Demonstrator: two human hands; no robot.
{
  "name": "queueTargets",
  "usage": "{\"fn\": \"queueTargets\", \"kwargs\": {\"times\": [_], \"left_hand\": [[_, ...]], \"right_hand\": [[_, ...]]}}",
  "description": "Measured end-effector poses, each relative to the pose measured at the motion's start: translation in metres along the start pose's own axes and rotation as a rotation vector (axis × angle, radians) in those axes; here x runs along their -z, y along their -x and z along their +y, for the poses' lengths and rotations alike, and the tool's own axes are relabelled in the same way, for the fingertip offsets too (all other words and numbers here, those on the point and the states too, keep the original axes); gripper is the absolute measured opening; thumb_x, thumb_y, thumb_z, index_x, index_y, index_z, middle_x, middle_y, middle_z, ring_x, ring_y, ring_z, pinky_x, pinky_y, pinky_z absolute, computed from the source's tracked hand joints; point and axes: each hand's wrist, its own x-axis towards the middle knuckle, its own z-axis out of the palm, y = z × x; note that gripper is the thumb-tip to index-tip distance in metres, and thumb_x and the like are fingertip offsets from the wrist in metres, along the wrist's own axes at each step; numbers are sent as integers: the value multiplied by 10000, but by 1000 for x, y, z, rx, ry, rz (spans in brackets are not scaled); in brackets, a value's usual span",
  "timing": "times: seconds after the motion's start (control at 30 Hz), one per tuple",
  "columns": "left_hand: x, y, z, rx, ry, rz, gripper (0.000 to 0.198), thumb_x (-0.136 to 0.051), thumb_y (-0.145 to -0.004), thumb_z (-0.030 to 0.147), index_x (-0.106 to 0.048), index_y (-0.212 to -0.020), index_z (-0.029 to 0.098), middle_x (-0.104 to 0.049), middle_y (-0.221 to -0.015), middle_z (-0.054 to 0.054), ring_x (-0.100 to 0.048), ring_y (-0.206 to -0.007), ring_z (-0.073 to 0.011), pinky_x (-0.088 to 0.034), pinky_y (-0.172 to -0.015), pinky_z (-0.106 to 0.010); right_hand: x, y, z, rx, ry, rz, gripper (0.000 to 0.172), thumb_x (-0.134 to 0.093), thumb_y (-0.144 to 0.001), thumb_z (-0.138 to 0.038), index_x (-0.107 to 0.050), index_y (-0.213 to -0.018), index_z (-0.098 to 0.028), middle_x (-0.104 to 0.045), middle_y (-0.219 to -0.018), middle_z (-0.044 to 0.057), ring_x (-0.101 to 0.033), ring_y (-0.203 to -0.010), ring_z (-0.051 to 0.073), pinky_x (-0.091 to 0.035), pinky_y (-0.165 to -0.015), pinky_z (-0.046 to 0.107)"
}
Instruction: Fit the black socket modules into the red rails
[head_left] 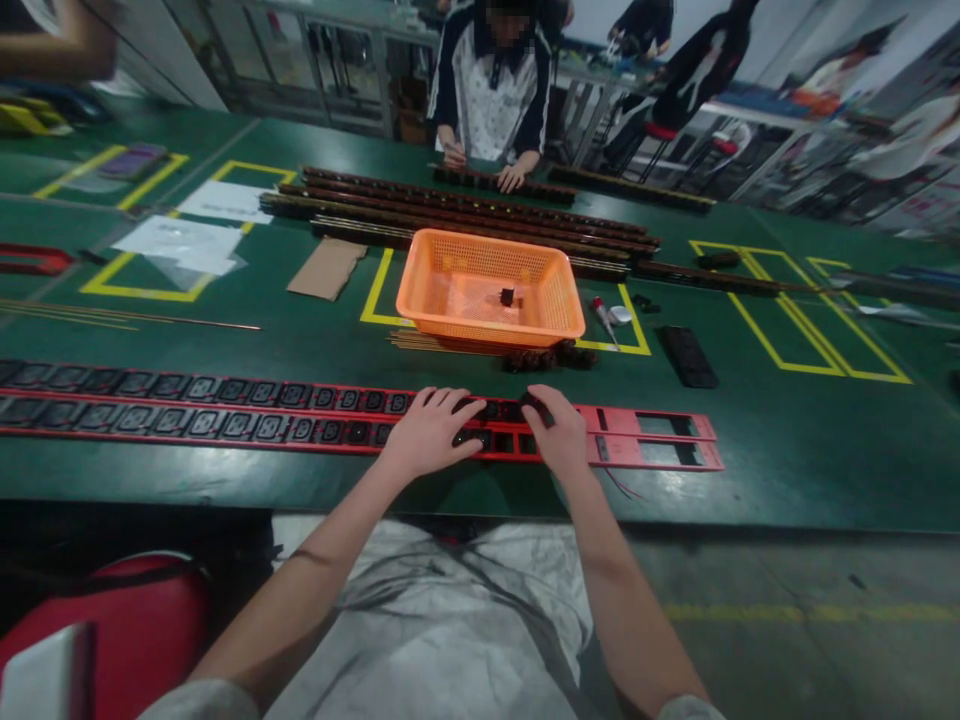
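Observation:
Two long red power strip housings lie side by side before me, the rear housing (613, 418) and the front housing (619, 455). Rows of black sockets (202, 387) fill most of their length. My left hand (426, 436) rests across both with its fingers spread. Farther right, my right hand (561, 435) curls its fingers and thumb around a black socket (534, 408) at the rear housing; the fingers partly hide it. Square openings (527, 443) show in the front housing beside that hand. Thin wires (621, 484) stick out near the right end.
Behind the housings stands an orange basket (491, 328) with one small black part inside. Black parts (544, 357), a screwdriver (602, 318) and a black tray (687, 357) lie nearby. Brown cardboard (327, 268) lies left. A co-worker (491, 90) handles long dark strips (480, 215) opposite.

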Motion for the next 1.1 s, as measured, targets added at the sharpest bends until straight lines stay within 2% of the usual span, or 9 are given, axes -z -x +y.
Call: {"fn": "queueTargets", "kwargs": {"times": [0.17, 0.3, 0.4, 0.7, 0.93, 1.1], "left_hand": [[0, 0, 0, -1, 9, 0, 566, -564, -932, 530, -524, -1440, 282, -563, -1440, -79, -511, -1299, -292, -351, -1127, -487], [-1, 0, 0, 3, 10, 1, 556, -570, -930, 511, -526, -1434, 280, -567, -1434, -83, -515, -1294, -295, -352, -1125, -496], [-2, 0, 1, 7, 6, 0, 547, -570, -929, 504, -535, -1424, 275, -570, -1431, -87, -518, -1290, -296, -353, -1125, -496], [-1, 0, 0, 11, 5, -12, 567, -564, -930, 506, -516, -1445, 276, -562, -1444, -89, -507, -1304, -299, -340, -1139, -503], [-1, 0, 0, 17, 11, -18, 570, -563, -928, 504, -520, -1448, 275, -555, -1456, -93, -502, -1313, -303, -337, -1150, -505], [-2, 0, 0, 19, 20, -18, 570, -562, -925, 497, -520, -1449, 277, -553, -1458, -95, -498, -1314, -307, -331, -1155, -520]], "right_hand": [[-7, 19, -21, 171, -3, -57, 227, -555, -983, -236, -701, -1155, -260, -734, -1084, 85, -680, -1015, 242, -583, -890, 441], [-10, 22, -25, 239, 52, -56, 236, -554, -967, -195, -693, -1152, -245, -727, -1080, 97, -663, -994, 253, -573, -867, 454], [-8, 23, -25, 275, 52, -123, 236, -591, -946, -189, -674, -1163, -232, -711, -1121, 107, -651, -1013, 258, -568, -874, 456], [-3, 23, -29, 250, -44, -236, 201, -654, -904, -188, -637, -1097, -241, -661, -1092, 95, -629, -1031, 246, -562, -903, 445], [-3, 24, -32, 209, -66, -244, 191, -657, -878, -179, -623, -1056, -237, -663, -1090, 89, -621, -1055, 250, -542, -919, 442], [-1, 22, -33, 200, -84, -319, 206, -644, -855, -168, -617, -1043, -248, -694, -1079, 69, -645, -1019, 244, -533, -922, 447]]}}
